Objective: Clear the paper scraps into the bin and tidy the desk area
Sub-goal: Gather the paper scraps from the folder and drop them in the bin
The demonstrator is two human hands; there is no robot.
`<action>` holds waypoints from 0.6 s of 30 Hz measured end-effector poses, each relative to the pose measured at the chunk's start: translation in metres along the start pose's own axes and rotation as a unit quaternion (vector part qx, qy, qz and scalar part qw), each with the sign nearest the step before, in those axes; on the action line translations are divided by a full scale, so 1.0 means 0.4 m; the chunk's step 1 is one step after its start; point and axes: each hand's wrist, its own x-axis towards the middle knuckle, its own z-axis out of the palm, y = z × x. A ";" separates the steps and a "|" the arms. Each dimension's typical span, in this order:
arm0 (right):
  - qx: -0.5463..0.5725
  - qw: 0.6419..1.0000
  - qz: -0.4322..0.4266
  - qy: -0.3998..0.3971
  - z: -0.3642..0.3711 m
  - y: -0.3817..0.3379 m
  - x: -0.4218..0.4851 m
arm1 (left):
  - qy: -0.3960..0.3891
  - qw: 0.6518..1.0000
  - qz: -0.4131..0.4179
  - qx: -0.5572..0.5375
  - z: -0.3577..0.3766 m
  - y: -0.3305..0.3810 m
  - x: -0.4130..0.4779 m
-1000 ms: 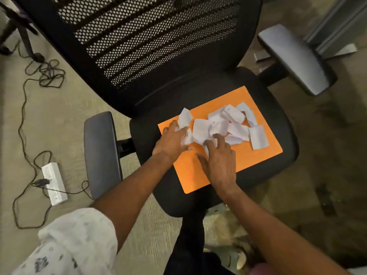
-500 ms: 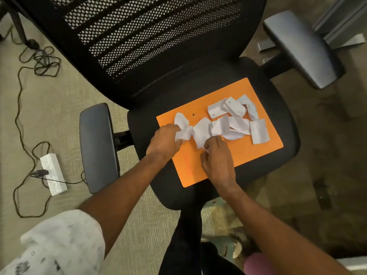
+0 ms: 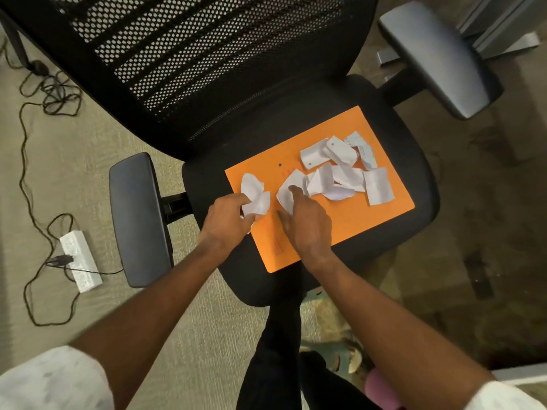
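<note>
Several torn white paper scraps [image 3: 340, 170] lie on an orange folder [image 3: 370, 214] that rests on the black seat of an office chair [image 3: 414, 161]. My left hand [image 3: 226, 218] is closed around a couple of crumpled scraps [image 3: 256, 196] at the folder's left edge. My right hand [image 3: 306, 224] lies on the folder, its forefinger pressing on another scrap [image 3: 285, 189]. No bin is in view.
The chair's mesh back [image 3: 207, 48] rises behind the seat, with armrests left [image 3: 137, 217] and right [image 3: 438, 57]. On the carpet to the left lie a white power strip [image 3: 80, 260] and tangled black cables [image 3: 50, 93]. My legs stand below the seat.
My left hand has pulled a couple of scraps away from the pile toward the folder's left edge and closed on them. My right hand drew back slightly, one finger still on a scrap.
</note>
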 end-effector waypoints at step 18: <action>0.032 0.991 -0.010 0.132 -0.130 0.095 -0.244 | 0.054 0.997 -0.045 -0.041 -0.035 0.048 -0.089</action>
